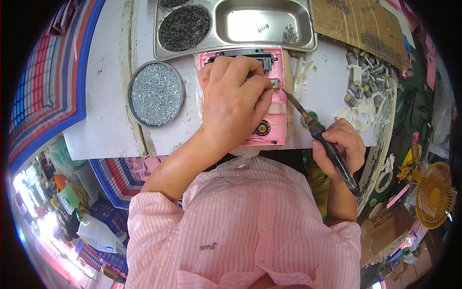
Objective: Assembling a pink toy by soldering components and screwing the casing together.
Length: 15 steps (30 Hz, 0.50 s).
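A pink plastic housing (pixel 279 120) lies on a pad at the table's near edge, with a black part (pixel 264 53) along its far side and a round black-and-gold part (pixel 263 128) lower down. Over it rests my left hand (pixel 233 103), fingers bent and pressed together beside a small metal part (pixel 275 83); whatever they pinch is hidden. My right hand (pixel 350 144) grips the dark handle of a soldering iron (pixel 316 129). The iron slants up to the left, its tip close by that metal part and my left fingertips. I cannot tell whether the tip touches.
A round dish (pixel 182 96) of small metal screws or pins stands left of the housing. Beyond is a steel tray (pixel 216 48) with dark springs. At right lie cardboard (pixel 356 21) bearing small metal pieces, a heap of small motors (pixel 368 86) and white plastic parts (pixel 358 115).
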Available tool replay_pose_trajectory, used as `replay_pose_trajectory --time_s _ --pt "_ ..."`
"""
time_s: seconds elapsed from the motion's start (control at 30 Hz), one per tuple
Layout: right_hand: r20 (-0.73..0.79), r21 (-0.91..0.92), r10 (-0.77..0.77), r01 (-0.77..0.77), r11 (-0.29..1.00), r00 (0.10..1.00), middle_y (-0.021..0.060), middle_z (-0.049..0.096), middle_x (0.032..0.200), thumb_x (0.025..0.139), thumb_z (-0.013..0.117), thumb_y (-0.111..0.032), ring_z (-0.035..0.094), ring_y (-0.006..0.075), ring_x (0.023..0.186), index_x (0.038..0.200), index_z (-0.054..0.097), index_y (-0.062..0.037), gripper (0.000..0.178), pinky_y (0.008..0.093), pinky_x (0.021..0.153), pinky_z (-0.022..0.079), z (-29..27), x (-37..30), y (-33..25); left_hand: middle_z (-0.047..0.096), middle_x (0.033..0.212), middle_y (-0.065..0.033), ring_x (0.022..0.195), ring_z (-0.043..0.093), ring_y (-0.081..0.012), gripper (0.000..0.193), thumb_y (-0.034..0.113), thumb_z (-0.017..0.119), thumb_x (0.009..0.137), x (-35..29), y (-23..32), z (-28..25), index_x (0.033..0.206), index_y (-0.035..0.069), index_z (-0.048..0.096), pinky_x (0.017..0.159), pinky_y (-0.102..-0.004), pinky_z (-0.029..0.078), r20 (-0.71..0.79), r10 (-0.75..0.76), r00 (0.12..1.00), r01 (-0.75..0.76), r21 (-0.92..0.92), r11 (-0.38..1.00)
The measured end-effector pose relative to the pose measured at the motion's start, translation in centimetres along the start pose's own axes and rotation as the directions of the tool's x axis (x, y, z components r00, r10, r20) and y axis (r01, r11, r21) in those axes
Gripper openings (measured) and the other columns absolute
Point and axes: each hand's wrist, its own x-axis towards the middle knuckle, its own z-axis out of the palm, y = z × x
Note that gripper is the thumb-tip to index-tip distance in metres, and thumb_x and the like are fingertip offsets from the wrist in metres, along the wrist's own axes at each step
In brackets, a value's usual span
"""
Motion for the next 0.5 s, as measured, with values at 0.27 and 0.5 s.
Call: replay_pose_trajectory --time_s 0.27,0.5 --pt "0.052 -0.067 -0.029 0.032 0.997 0.998 0.0068 0.06 0.068 0.068 0.081 0.001 0.055 0.0213 0.054 0.099 0.061 -0.0046 0.037 0.0298 0.049 0.042 0.27 0.21 0.04 0.06 0.093 0.0008 0.087 0.055 -0.0219 0.015 0.013 0.08 0.068 0.04 0.18 -0.05 0.08 0.013 0.07 0.079 -0.0382 0.036 0.005 -0.001 1.0 0.001 0.027 1.0" --pt "0.126 -0.158 -0.089 0.108 0.982 0.988 0.0075 0.06 0.07 0.066 0.082 0.003 0.056 0.0224 0.055 0.1 0.062 -0.0063 0.041 0.0303 0.049 0.043 -0.04 0.73 -0.66 0.061 0.093 0.001 0.087 0.055 -0.0219 0.015 0.013 0.08 0.068 -0.02 0.12 0.06 0.079 0.013 0.07 0.08 -0.0379 0.036 0.001 0.006 1.0 -0.006 0.023 1.0"
